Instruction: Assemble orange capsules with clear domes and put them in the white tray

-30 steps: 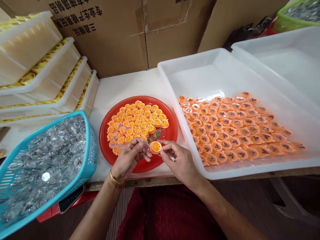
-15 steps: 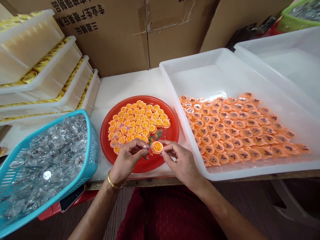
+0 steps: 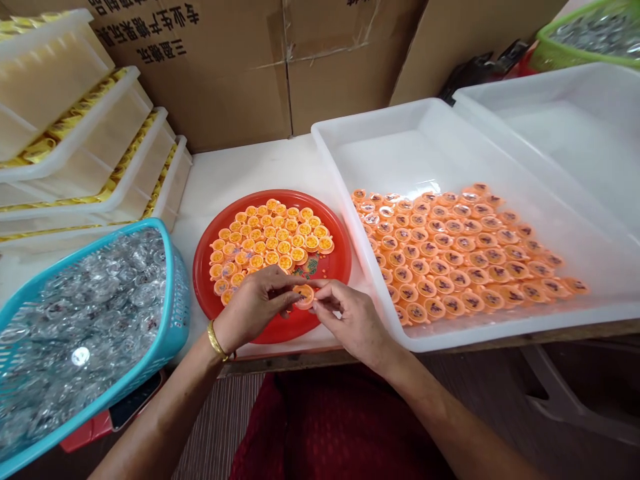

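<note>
Between my hands, over the near edge of a red plate, is a small round orange plastic cup with a dark print on its face. My right hand pinches it from the right. My left hand has fingers and thumb closed at its left rim, and a gold bracelet circles that wrist. Many orange cups filled with yellow bits lie on the plate. To the right, a white tray holds rows of orange cups with dark-printed clear covers.
A blue basket full of clear plastic pieces stands at the left. Behind it are stacked white bins with yellow parts. Cardboard boxes wall off the back. Another white tray and a green basket are at the far right.
The left fingers have moved onto the left side of the orange cup. Its face showed yellow bits before and now shows a dark print. The view has shifted slightly.
</note>
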`<state>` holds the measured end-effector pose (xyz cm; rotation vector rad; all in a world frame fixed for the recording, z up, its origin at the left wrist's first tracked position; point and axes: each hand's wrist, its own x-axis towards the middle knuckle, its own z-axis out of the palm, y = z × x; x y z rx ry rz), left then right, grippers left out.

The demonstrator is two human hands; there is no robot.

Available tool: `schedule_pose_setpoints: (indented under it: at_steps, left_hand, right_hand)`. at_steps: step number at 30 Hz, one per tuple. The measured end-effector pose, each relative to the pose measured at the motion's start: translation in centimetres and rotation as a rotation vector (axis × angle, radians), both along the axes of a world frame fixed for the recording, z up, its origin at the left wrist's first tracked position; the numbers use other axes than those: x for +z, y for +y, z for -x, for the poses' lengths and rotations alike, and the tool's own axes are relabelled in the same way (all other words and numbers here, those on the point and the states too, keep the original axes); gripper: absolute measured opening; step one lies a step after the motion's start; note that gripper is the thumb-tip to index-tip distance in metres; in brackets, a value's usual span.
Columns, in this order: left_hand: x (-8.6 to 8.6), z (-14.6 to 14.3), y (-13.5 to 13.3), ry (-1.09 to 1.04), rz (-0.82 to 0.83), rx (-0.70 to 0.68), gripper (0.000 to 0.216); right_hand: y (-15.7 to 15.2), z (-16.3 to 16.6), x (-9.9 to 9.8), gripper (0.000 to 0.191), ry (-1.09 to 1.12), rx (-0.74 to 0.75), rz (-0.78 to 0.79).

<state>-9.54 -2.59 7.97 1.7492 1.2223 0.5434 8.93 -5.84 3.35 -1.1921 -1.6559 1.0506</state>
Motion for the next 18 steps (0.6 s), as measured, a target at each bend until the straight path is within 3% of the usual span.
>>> schedule_pose_setpoints:
  at_steps: [12,18]
  left_hand:
    - [0.8,-0.1,1.2,-0.061,0.377,-0.024,0.027]
    - [0.4,0.2,1.4,-0.132,0.213,0.008,0.016]
  right_hand:
    - [0.4,0.3,0.5,0.003,0.117,0.036,0.09]
    - [0.4,0.7,0.3,0.009,0.3,-0.019,0.271]
